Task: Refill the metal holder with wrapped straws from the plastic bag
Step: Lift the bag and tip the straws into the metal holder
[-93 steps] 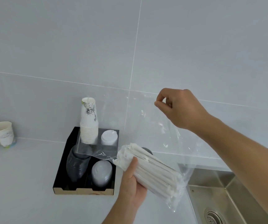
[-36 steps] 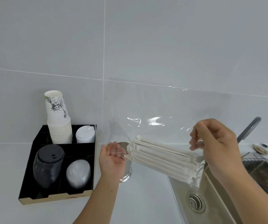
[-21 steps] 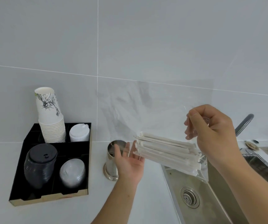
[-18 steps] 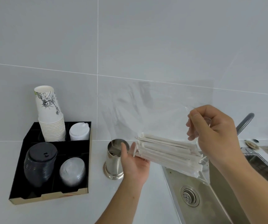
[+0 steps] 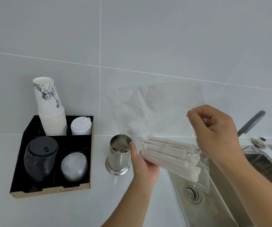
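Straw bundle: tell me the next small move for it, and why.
Probably slide the wrapped straws out of the plastic bag with the left hand, toward the metal holder. The bundle lies nearly level, its near ends at the left hand beside the holder's open mouth, while the right hand pinches the bag's edge. It would then need tipping upright to drop in.

Metal holder (image 5: 119,154) stands between tray (image 5: 17,189) left, sink (image 5: 214,202) right.
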Motion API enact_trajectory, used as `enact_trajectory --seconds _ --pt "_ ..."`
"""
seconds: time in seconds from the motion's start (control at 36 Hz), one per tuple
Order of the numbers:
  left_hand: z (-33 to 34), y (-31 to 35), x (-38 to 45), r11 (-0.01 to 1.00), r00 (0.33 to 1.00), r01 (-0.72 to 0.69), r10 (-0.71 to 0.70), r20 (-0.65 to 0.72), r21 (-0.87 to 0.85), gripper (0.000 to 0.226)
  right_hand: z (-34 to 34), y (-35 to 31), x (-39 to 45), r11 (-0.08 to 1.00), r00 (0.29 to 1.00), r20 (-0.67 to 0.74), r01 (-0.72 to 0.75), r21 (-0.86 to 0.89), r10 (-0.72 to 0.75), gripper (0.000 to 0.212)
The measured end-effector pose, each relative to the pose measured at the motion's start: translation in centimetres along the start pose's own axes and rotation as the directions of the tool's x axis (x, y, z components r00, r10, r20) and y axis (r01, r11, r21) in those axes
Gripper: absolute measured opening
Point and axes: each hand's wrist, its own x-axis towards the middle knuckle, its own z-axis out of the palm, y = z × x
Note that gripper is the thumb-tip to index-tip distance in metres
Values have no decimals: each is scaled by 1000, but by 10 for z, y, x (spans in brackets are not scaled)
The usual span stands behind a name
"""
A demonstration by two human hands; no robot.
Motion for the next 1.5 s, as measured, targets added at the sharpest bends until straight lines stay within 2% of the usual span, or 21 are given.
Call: enact_trajectory --seconds 0.33,0.86,1.11,1.31,1.5 --pt "3 2 11 996 993 -82 79 -86 -31 60 16 0 14 998 998 44 38 -57 -35 23" --pt "-2 4 20 992 989 -78 65 -133 -98 60 27 7 36 985 991 92 105 -139 -92 18" --pt "-7 7 24 985 987 -77 54 -151 -154 44 32 8 45 978 987 128 117 -170 -96 18" --pt "-7 11 25 973 986 -107 78 -148 -203 45 38 5 60 971 984 146 133 -197 -106 20" --pt "-8 15 20 959 988 -60 18 -152 -277 49 52 -5 89 965 977 200 125 -231 -78 24"
